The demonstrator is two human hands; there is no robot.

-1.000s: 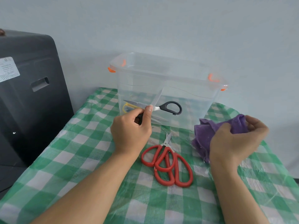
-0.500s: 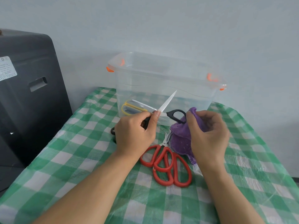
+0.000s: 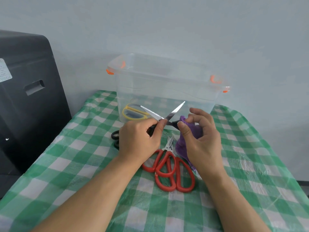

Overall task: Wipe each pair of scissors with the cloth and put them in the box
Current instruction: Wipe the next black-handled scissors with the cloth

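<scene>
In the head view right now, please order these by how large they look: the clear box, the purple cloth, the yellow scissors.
1. clear box
2. purple cloth, though the right hand hides part
3. yellow scissors, farther away inside the box

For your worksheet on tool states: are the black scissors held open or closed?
Open: the black scissors' two blades cross in an X above the left hand.

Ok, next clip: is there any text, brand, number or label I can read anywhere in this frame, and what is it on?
White sticker on the black case at the left edge: it carries rows of print, but all of it is too small and blurred to read.
No readable text, brand or number shows on the clear box, the black-handled scissors, the red-handled scissors, the yellow-handled scissors or the purple cloth.
</scene>
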